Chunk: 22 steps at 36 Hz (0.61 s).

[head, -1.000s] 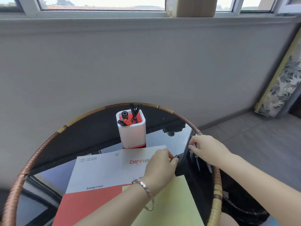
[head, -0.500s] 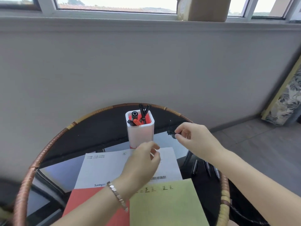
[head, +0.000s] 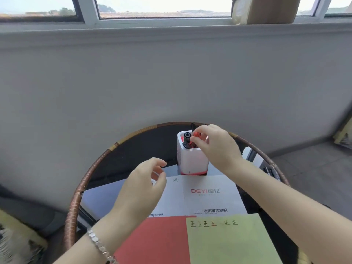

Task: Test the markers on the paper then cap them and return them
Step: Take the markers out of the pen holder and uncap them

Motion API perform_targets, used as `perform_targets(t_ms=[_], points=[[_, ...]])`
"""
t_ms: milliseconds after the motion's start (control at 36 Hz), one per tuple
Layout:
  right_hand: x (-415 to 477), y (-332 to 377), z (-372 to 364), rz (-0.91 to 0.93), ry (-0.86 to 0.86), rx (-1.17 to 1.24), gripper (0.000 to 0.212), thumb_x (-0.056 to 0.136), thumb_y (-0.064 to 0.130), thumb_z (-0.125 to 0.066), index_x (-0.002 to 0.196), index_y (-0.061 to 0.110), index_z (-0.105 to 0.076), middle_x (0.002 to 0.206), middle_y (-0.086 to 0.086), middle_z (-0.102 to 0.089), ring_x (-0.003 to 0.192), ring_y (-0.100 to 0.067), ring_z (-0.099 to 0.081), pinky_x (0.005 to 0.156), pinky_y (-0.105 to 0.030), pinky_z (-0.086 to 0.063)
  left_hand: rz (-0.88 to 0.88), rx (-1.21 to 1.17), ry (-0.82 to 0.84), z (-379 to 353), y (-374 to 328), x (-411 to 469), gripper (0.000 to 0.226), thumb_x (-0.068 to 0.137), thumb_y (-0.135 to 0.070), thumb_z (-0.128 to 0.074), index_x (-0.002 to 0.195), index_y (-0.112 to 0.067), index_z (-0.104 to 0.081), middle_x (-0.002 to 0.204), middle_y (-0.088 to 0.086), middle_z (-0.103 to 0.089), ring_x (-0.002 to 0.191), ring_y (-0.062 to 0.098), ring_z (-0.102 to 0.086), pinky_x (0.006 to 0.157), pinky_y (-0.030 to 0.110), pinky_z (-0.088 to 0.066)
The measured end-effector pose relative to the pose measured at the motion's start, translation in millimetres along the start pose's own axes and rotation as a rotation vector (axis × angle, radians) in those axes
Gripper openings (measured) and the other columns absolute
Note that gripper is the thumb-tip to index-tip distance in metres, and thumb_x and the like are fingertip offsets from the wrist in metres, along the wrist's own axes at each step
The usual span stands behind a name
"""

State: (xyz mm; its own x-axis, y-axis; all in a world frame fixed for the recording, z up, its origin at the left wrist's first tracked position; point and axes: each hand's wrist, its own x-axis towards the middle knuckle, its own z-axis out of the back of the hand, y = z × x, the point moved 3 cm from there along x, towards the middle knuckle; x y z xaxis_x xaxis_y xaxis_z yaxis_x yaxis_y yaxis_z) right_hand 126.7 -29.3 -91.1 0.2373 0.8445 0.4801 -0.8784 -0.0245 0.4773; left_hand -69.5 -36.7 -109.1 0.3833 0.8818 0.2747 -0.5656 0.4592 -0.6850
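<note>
So, my right hand [head: 215, 147] pinches a red marker [head: 196, 134] over the white square plastic pen holder [head: 190, 159] mid-frame; left hand [head: 141, 183] hovers lower centre, fingers loosely curled, empty.

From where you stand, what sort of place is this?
Probably a home's enclosed balcony or sunroom: a row of windows above a low wall, a round rattan-rimmed table, and a white pen holder where the right hand pinches a red marker.
</note>
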Motion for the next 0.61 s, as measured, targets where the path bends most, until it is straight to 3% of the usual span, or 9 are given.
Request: perform_targets(t_ms=[56, 139, 250, 333, 417, 472, 528, 611], points=[[-3, 8, 18, 0.056, -0.122, 0.088, 0.017, 0.089, 0.028, -0.056, 0.098, 0.015, -0.064, 0.082, 0.005, -0.058, 0.067, -0.012, -0.051, 0.065, -0.031, -0.049, -0.024, -0.024, 0.004, -3, -5, 0, 0.023, 0.091, -0.019, -0.050, 0.111, -0.028, -0.055, 0.092, -0.016, -0.056, 0.085, -0.003, -0.054, 0.070, 0.013, -0.043], [-13, 26, 50, 0.158, -0.234, 0.264, 0.014, 0.087, 0.023, -0.059, 0.095, 0.013, -0.065, 0.075, 0.004, -0.061, 0.060, -0.012, -0.052, 0.059, -0.018, -0.045, -0.082, -0.097, -0.028, -8, -19, 3, 0.031, 0.087, -0.018, -0.056, 0.116, -0.029, -0.052, 0.097, -0.016, -0.053, 0.087, -0.003, -0.053, 0.071, 0.012, -0.045], [-35, 42, 75, 0.258, -0.180, 0.322, 0.012, 0.083, 0.019, -0.062, 0.092, 0.013, -0.067, 0.070, 0.011, -0.060, 0.054, 0.001, -0.051, 0.055, -0.006, -0.037, -0.213, -0.253, -0.046, -15, -45, 6, 0.047, 0.085, -0.018, -0.062, 0.125, -0.033, -0.045, 0.109, -0.016, -0.046, 0.089, 0.002, -0.056, 0.075, 0.009, -0.045], [-49, 45, 77, 0.318, -0.090, 0.294, 0.013, 0.083, 0.025, -0.062, 0.092, 0.017, -0.067, 0.072, 0.020, -0.058, 0.060, 0.002, -0.052, 0.058, -0.008, -0.040, -0.290, -0.308, -0.064, -23, -62, 7, 0.032, 0.087, -0.020, -0.060, 0.111, -0.040, -0.051, 0.105, -0.016, -0.050, 0.087, 0.003, -0.057, 0.073, 0.010, -0.046], [-59, 40, 75, 0.323, -0.034, 0.251, 0.018, 0.083, 0.032, -0.057, 0.092, 0.020, -0.066, 0.071, 0.012, -0.058, 0.064, 0.000, -0.049, 0.062, -0.008, -0.037, -0.299, -0.320, -0.049, -32, -69, 7, 0.013, 0.091, -0.023, -0.054, 0.094, -0.021, -0.066, 0.090, -0.010, -0.056, 0.084, 0.006, -0.056, 0.068, 0.010, -0.045], [-66, 36, 74, 0.291, -0.016, 0.266, 0.019, 0.084, 0.033, -0.058, 0.099, 0.022, -0.063, 0.067, 0.012, -0.057, 0.062, -0.001, -0.051, 0.061, -0.007, -0.038, -0.289, -0.340, -0.038, -37, -69, 5, 0.024, 0.089, -0.033, -0.049, 0.094, -0.019, -0.068, 0.092, -0.008, -0.056, 0.085, 0.007, -0.056, 0.069, 0.010, -0.045], [-71, 29, 73, 0.170, 0.026, 0.306, 0.020, 0.084, 0.029, -0.062, 0.102, 0.029, -0.054, 0.061, 0.007, -0.057, 0.056, -0.002, -0.051, 0.057, -0.008, -0.040, -0.225, -0.413, -0.067, -37, -65, 3, 0.020, 0.086, -0.036, -0.050, 0.090, -0.028, -0.067, 0.094, -0.006, -0.054, 0.086, 0.003, -0.057, 0.070, 0.011, -0.047], [-76, 14, 61, -0.163, 0.273, 0.374, 0.015, 0.085, 0.027, -0.061, 0.097, 0.031, -0.054, 0.059, 0.001, -0.055, 0.051, -0.001, -0.047, 0.054, -0.012, -0.041, -0.093, -0.538, -0.159, -34, -57, 0, 0.018, 0.088, -0.020, -0.058, 0.079, -0.035, -0.064, 0.093, 0.002, -0.060, 0.085, 0.007, -0.063, 0.073, 0.024, -0.053]])
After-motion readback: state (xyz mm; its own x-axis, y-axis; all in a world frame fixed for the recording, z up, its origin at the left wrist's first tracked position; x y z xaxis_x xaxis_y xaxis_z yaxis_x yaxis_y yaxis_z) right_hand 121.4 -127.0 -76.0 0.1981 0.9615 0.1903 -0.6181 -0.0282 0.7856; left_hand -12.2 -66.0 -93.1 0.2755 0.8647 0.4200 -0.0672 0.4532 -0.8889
